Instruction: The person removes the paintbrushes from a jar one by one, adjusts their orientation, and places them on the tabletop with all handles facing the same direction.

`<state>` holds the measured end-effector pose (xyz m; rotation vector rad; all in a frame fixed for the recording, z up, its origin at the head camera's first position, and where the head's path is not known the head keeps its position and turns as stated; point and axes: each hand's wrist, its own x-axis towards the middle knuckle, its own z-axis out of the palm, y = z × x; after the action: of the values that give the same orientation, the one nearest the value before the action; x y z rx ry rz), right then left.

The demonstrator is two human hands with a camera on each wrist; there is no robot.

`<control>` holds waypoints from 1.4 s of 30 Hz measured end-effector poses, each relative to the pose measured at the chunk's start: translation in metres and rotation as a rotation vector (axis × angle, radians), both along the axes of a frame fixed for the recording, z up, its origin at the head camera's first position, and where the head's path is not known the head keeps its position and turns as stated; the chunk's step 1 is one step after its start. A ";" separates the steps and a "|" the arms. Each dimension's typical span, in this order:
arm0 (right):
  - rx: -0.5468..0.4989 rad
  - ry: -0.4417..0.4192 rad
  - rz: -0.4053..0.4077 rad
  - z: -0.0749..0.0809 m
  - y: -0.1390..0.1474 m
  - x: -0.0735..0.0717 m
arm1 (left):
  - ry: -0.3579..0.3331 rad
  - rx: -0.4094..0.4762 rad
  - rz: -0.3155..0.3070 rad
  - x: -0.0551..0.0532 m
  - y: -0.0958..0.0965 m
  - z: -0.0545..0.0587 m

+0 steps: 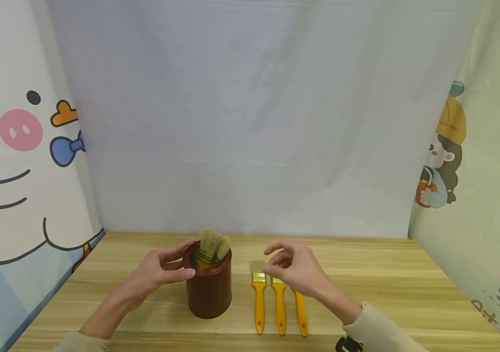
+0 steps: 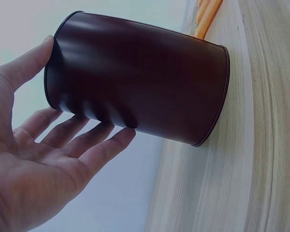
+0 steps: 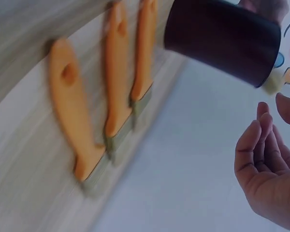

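A dark red can (image 1: 209, 296) stands upright on the table. Paintbrushes (image 1: 208, 247) stick out of its top, bristles up; their handles are mostly hidden inside. My left hand (image 1: 162, 268) holds the can near its rim, thumb on the near side and fingers around the far left. In the left wrist view, the fingertips lie against the side of the can (image 2: 135, 77). Three yellow-handled paintbrushes lie in a row right of the can: a left one (image 1: 259, 298), a middle one (image 1: 279, 303) and a right one (image 1: 301, 313). Above their bristles hovers my right hand (image 1: 298, 269), fingers loosely bent, holding nothing.
The wooden table (image 1: 364, 274) ends at a pale cloth backdrop (image 1: 250, 122). Cartoon-printed cloths hang at the left (image 1: 21, 195) and right (image 1: 488, 220) sides. A dark band (image 1: 349, 344) is on the right wrist.
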<state>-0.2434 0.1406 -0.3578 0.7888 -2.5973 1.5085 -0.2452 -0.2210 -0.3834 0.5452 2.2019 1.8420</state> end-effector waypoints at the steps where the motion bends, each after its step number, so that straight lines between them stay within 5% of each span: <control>1: -0.007 0.004 0.010 0.002 -0.005 0.002 | -0.001 -0.001 0.001 0.000 0.000 0.000; 15: -0.047 0.078 0.092 0.021 -0.075 0.012 | 0.022 -0.005 0.004 0.000 0.001 0.001; 24: 0.005 0.048 0.062 0.018 -0.090 -0.002 | 0.022 0.001 -0.020 0.002 0.001 0.002; 42: 0.075 0.042 0.015 0.021 -0.114 -0.006 | -0.018 0.000 0.012 0.004 -0.001 0.004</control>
<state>-0.2490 0.0264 -0.3366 0.8398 -2.6366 1.3897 -0.2409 -0.2221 -0.3793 0.5138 2.1981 1.8458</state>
